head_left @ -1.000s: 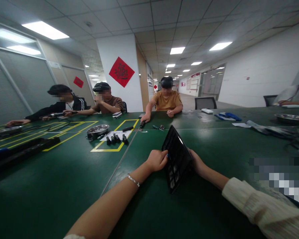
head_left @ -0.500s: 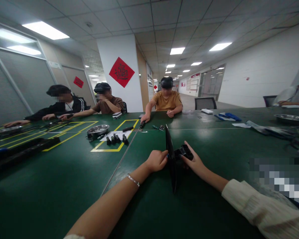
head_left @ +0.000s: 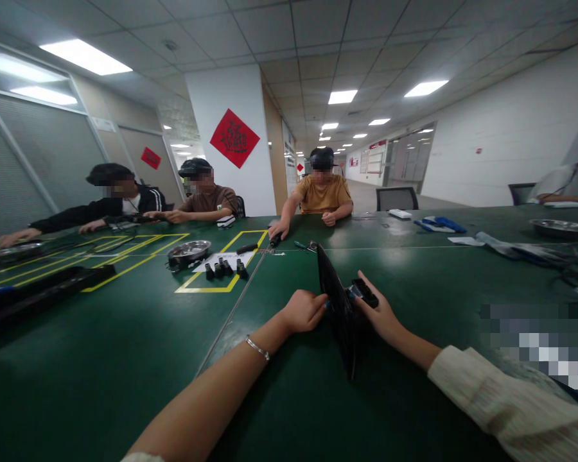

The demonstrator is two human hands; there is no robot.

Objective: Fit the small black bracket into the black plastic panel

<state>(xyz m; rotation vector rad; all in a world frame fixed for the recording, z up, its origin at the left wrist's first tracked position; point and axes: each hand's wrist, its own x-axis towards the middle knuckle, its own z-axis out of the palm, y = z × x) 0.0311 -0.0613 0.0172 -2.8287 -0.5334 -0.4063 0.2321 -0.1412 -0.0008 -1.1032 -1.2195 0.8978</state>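
A flat black tray point(head_left: 338, 307) stands on edge on the green table point(head_left: 125, 359), tilted slightly, straight ahead of me. My left hand point(head_left: 304, 310) is closed on the tray's left side, fingers curled against it. My right hand point(head_left: 378, 313) sits behind the tray's right face, with its fingers on a small black part point(head_left: 365, 292); they look closed on it. A silver bracelet point(head_left: 257, 348) is on my left wrist.
Across the table sit three people, with a fourth at far right. A metal bowl point(head_left: 189, 249) and several small black parts point(head_left: 224, 268) lie in a yellow-taped box. Long black trays point(head_left: 43, 292) lie at left; cables and another bowl point(head_left: 561, 228) at right.
The tray turned from facing me to standing edge-on, then leaned a little. My right hand came from behind it and now shows a small black part at its fingertips.
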